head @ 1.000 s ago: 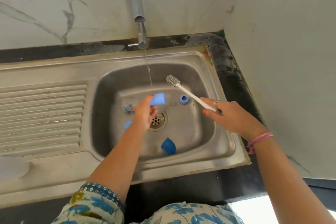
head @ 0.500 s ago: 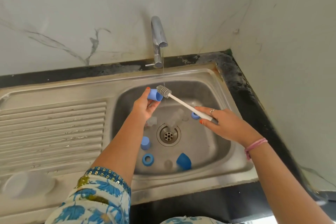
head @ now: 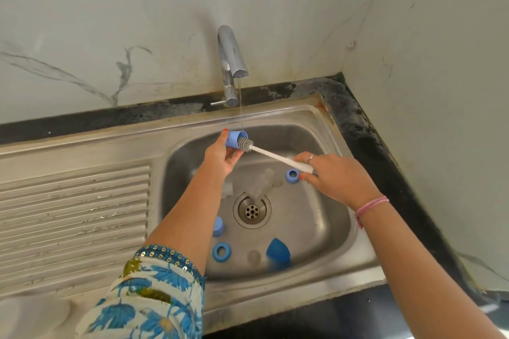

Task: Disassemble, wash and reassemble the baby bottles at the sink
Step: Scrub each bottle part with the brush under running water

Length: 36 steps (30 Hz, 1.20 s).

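Observation:
My left hand (head: 221,157) grips a small blue bottle cap (head: 234,139) on its side under the thin stream from the tap (head: 231,63). My right hand (head: 334,177) holds the white handle of a bottle brush (head: 271,155); its grey bristle head sits at the cap's open mouth. In the steel sink basin (head: 316,223) lie two blue screw rings (head: 221,252) (head: 292,175), another blue cap (head: 218,226), a dark blue dome cover (head: 278,252), and clear bottle parts (head: 261,184) near the drain (head: 252,210). A clear teat (head: 254,256) lies by the front wall.
A ribbed steel drainboard (head: 74,215) lies left of the basin, with a blurred pale object (head: 24,316) at its near corner. A black counter strip (head: 366,129) runs behind and to the right, below marble-patterned walls.
My left hand raised the blue cap from low in the basin up under the tap. The brush head swung left and met the cap's mouth. The camera view tilted upward.

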Tool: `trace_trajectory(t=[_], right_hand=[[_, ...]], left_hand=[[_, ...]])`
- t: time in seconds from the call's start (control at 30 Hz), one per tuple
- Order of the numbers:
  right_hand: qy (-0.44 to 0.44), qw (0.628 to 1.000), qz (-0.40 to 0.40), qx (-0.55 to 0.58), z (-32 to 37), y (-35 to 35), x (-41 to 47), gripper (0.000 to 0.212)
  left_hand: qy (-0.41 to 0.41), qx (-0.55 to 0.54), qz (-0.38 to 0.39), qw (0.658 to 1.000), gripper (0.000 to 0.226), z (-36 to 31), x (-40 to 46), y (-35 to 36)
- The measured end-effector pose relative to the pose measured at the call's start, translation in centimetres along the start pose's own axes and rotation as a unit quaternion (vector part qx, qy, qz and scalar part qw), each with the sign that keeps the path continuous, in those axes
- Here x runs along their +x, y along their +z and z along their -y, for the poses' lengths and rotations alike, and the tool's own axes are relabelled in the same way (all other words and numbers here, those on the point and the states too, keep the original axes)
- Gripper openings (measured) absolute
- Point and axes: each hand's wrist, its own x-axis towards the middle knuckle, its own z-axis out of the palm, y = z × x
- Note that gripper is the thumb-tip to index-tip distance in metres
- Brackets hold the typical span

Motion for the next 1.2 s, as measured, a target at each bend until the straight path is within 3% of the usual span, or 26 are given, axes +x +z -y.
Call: trace_trajectory(t=[0.2,0.33,0.37,0.43,0.5,0.53,0.6,0.73,0.83,0.9,0.97,1.03,1.2], right_hand=[[0.031,0.997,-0.064,-0.027,1.1,0.4,1.4,0.030],[0.077,0.990,-0.030,0.112,1.8,0.8,2.2,0.024],[0.091,0.978,-0.002,0.189,1.9,0.8,2.2,0.023],[0.132,0.913,0.058,0.381,2.1,0.6,2.1,0.019],[0.162,0.856,0.091,0.482,2.1,0.1,1.9,0.020],[0.162,0.858,0.094,0.479,2.0,-0.2,1.8,0.021],[0.144,0.896,0.080,0.413,1.9,-0.8,1.8,0.021],[0.098,0.988,0.005,0.119,2.4,-1.8,1.5,0.024],[0.090,0.994,-0.048,-0.033,3.0,-1.8,1.7,0.027],[0.079,0.996,-0.039,-0.009,2.8,-1.5,2.1,0.026],[0.098,0.985,0.021,0.143,2.5,-1.0,2.3,0.027],[0.128,0.946,0.075,0.288,2.3,-0.4,2.3,0.030],[0.156,0.908,0.095,0.378,2.6,0.3,1.9,0.030]], left_hand=[[0.011,0.038,0.018,0.999,0.015,-0.7,-0.2,2.2],[0.018,0.040,0.016,0.999,0.018,-0.9,0.2,3.0],[0.015,0.043,0.015,0.999,0.017,-1.0,0.2,3.0],[0.007,0.029,0.009,1.000,0.015,-1.1,0.3,2.7],[-0.010,-0.007,-0.004,1.000,0.015,-1.2,0.3,2.4],[-0.018,-0.021,-0.011,1.000,0.015,-1.1,0.4,2.3],[-0.032,-0.034,-0.024,0.999,0.016,-1.0,0.4,2.0],[-0.041,-0.036,-0.026,0.998,0.014,-0.1,0.5,1.9],[-0.026,-0.025,-0.014,0.999,0.016,0.5,0.1,2.5],[-0.015,-0.025,-0.012,0.999,0.016,0.5,0.1,2.8],[-0.007,-0.023,-0.012,1.000,0.017,0.3,0.3,2.7],[-0.003,-0.024,-0.011,1.000,0.019,0.1,0.6,2.5],[-0.022,-0.005,0.021,1.000,0.025,0.7,0.1,2.7]])
